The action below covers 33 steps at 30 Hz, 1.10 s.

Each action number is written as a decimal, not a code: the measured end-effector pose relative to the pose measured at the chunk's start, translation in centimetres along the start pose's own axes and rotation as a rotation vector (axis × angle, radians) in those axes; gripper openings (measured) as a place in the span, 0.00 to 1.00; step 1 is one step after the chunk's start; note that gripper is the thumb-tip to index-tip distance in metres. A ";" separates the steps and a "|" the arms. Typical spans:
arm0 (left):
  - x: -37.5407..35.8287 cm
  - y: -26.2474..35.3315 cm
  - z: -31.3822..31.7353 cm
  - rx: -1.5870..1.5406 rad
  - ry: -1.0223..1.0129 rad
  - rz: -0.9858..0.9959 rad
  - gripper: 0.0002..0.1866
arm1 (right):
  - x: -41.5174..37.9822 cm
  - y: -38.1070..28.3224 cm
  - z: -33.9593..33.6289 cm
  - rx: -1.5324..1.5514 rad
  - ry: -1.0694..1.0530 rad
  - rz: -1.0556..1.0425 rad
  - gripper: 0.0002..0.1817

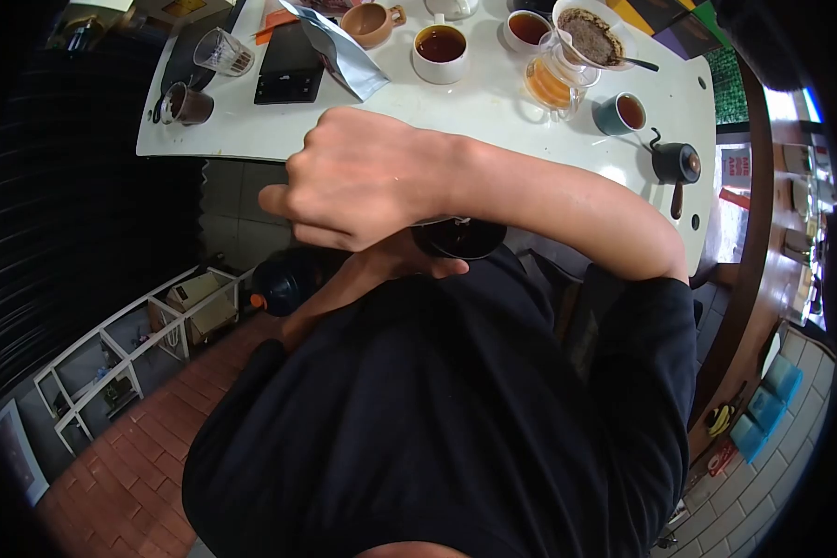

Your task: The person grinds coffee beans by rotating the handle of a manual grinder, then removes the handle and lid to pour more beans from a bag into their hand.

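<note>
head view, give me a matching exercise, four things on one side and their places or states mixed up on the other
1. black kettle
2. paper filter
3. silvery pouch
4. dark round object

A. beside the black scale
B. by the left hand
C. toward the table's right end
D. holding dark grounds

Pairs: 1-C, 2-D, 3-A, 4-B

Stretches the right forearm (558, 191) across the frame from centre right, bent at the elbow; curls the right hand (355, 177) fist-like, knuckles leftward, back toward the camera. Angles the left forearm (339, 290) up from lower left, with the left hand (407, 260) partly hidden beneath.
</note>
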<state>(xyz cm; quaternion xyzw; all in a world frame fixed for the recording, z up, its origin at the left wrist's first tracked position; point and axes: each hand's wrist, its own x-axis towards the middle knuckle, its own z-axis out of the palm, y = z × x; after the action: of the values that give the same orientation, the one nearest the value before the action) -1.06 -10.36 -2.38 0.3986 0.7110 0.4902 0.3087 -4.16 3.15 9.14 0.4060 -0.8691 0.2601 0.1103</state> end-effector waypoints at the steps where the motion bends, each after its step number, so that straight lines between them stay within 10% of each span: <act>1: 0.0 0.5 -0.2 -0.067 -0.036 -0.092 0.45 | 0.0 0.3 0.1 -0.013 0.028 -0.023 0.12; 4: 0.5 0.1 0.1 -0.021 0.056 0.181 0.47 | -0.7 3.5 0.1 -0.059 0.061 0.038 0.10; 9: 1.0 0.2 -0.4 -0.063 -0.050 0.093 0.50 | -4.2 6.3 0.1 -0.139 0.029 0.277 0.11; 16: -1.2 -1.2 -1.2 -0.437 0.451 -0.092 0.48 | -15.3 3.6 1.5 0.016 -0.041 0.708 0.09; 26: 2.2 1.5 -1.6 -0.149 0.224 -0.008 0.39 | -4.4 -5.0 0.9 -0.239 0.004 -0.018 0.12; 30: 1.1 1.5 -1.1 0.252 0.113 0.238 0.48 | -0.2 1.7 -2.1 -0.130 0.013 0.077 0.11; 33: 0.8 0.8 -1.6 -0.015 0.214 0.208 0.51 | -4.1 7.2 -1.5 -0.257 0.065 0.298 0.12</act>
<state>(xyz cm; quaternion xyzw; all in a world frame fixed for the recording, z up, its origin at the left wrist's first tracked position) -2.58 -10.24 -1.12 0.4133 0.6910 0.5646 0.1815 -7.03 10.51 6.09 0.2468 -0.9416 0.1735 0.1495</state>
